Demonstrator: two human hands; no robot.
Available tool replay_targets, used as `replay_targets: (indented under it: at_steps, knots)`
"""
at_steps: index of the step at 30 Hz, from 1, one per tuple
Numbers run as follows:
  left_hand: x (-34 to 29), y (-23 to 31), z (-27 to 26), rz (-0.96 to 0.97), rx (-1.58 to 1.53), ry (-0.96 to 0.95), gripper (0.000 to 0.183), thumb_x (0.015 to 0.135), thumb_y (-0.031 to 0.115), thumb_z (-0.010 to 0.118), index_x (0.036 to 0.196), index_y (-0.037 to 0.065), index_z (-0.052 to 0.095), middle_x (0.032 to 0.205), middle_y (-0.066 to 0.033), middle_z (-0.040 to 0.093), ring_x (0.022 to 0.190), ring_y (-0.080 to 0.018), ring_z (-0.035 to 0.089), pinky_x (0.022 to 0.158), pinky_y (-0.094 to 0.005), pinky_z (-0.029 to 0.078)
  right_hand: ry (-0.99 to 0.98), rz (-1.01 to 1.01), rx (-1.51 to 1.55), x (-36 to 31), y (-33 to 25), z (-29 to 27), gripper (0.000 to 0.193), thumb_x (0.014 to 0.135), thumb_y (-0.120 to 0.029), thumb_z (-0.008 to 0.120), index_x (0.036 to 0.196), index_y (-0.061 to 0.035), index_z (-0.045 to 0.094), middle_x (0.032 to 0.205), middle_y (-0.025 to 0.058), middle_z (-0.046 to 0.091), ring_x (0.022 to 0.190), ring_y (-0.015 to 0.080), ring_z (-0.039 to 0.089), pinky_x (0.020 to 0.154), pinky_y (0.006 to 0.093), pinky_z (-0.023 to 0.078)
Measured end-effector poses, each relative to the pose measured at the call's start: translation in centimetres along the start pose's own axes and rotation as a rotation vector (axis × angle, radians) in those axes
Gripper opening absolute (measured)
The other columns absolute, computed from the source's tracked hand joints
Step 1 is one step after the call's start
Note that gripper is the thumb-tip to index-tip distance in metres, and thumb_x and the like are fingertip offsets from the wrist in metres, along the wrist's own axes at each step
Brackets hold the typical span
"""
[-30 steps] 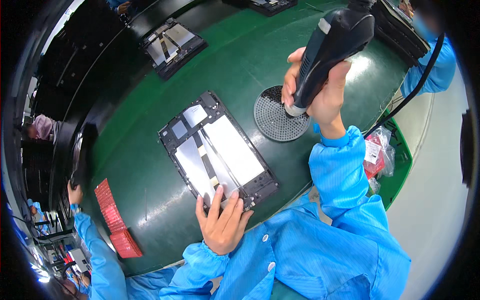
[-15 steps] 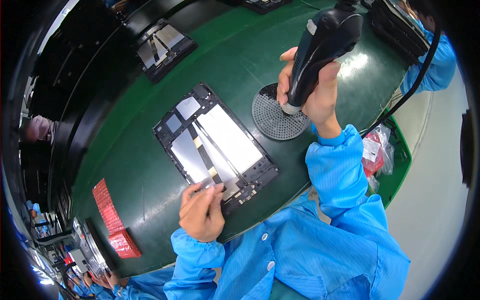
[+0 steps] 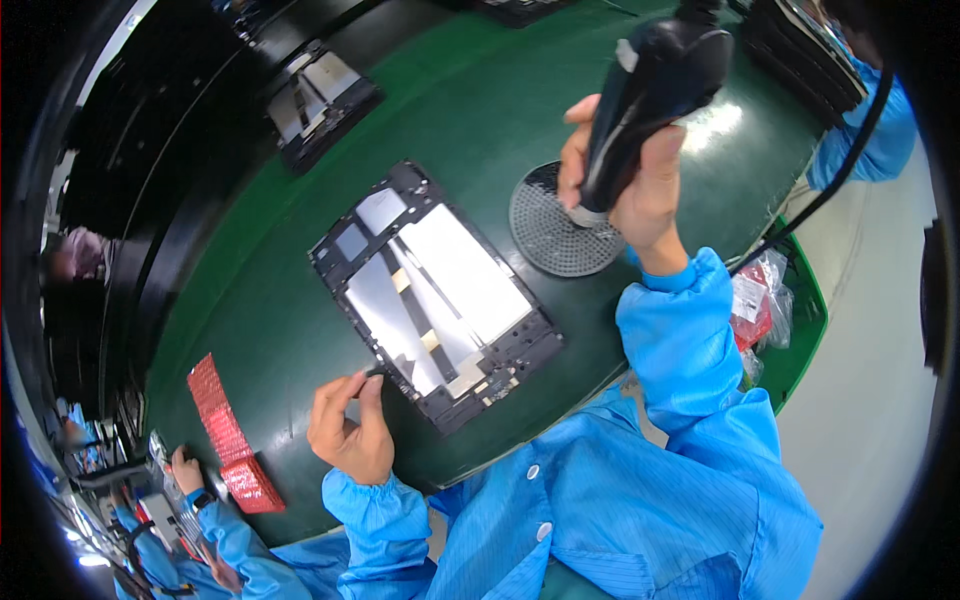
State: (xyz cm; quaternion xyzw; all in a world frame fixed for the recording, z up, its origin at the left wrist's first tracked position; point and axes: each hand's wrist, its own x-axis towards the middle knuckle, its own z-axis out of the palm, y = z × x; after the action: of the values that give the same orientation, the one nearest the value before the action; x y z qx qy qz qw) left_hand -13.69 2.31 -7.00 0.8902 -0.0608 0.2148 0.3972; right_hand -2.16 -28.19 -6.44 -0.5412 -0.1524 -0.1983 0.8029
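My right hand point(image 3: 648, 205) is wrapped round a black electric screwdriver point(image 3: 650, 100). The tool's tip is down over a round grey perforated screw tray point(image 3: 565, 235) with small dark pieces along its far side. An opened tablet point(image 3: 470, 275) lies tilted on the green table, its silver battery panels and a dark ribbon cable point(image 3: 420, 315) exposed. Beside the tablet's near left edge, my left hand point(image 3: 350, 430) pinches thumb and index finger together. A small dark bit shows at its fingertips, too small to name, and I cannot tell whether the fingers touch the tablet.
Another opened tablet point(image 3: 320, 105) lies at the far left. A strip of red bubble wrap point(image 3: 225, 430) sits on the left. A co-worker's hand point(image 3: 187, 470) reaches in beside it. At right, a green bin point(image 3: 800, 345) holds plastic bags, and a black cable point(image 3: 825, 180) hangs across.
My left hand has moved left, off the tablet's lower part to beside its edge. My right hand with the screwdriver has barely moved. The co-worker's hand has come up near the bubble wrap.
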Motion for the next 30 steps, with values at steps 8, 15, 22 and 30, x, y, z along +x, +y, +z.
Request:
replay_targets:
  at_steps: [8, 15, 22, 30]
  knots:
    - [0.9, -2.4, -0.8, -0.513, -0.504, -0.072, 0.012, 0.081, -0.004, 0.066, 0.092, -0.009, 0.064, 0.081, -0.012, 0.067, 0.076, -0.018, 0.067, 0.07, -0.0263, 0.054, -0.171, -0.039, 0.048, 0.1, -3.1, 0.8, 0.099, 0.077, -0.083, 0.022, 0.122, 0.0037, 0.041, 0.07, 0.0094, 0.054, 0.057, 0.0206, 0.055, 0.052, 0.0336, 0.047]
    - [4.1, -3.8, 0.4, -0.512, -0.566, -0.183, 0.012, 0.083, 0.004, 0.067, 0.09, -0.006, 0.065, 0.078, -0.0075, 0.067, 0.068, -0.0109, 0.063, 0.063, -0.0219, 0.05, -0.283, 0.046, 0.132, 0.0, -1.7, 9.0, 0.105, 0.073, -0.087, 0.016, 0.117, 0.0035, 0.044, 0.069, 0.0099, 0.056, 0.052, 0.0193, 0.056, 0.05, 0.0308, 0.048]
    - [6.1, -6.2, 2.8, -0.333, -0.459, -0.08, 0.015, 0.079, 0.01, 0.071, 0.086, -0.003, 0.068, 0.074, -0.0086, 0.068, 0.066, -0.0101, 0.062, 0.061, -0.0245, 0.05, -0.443, 0.075, 0.118, 0.3, -0.8, 14.2, 0.098, 0.077, -0.083, 0.018, 0.119, 0.002, 0.042, 0.067, 0.0107, 0.054, 0.051, 0.0206, 0.055, 0.049, 0.0332, 0.048]
    - [7.4, -5.7, 1.3, -0.59, -0.537, -0.265, 0.017, 0.077, 0.009, 0.073, 0.084, -0.003, 0.064, 0.073, -0.0097, 0.067, 0.059, -0.0106, 0.063, 0.045, -0.0219, 0.047, -0.515, 0.119, 0.008, 0.7, 1.7, 19.1, 0.097, 0.078, -0.082, 0.022, 0.115, 0.0041, 0.044, 0.066, 0.0107, 0.054, 0.053, 0.0195, 0.056, 0.05, 0.0306, 0.048]
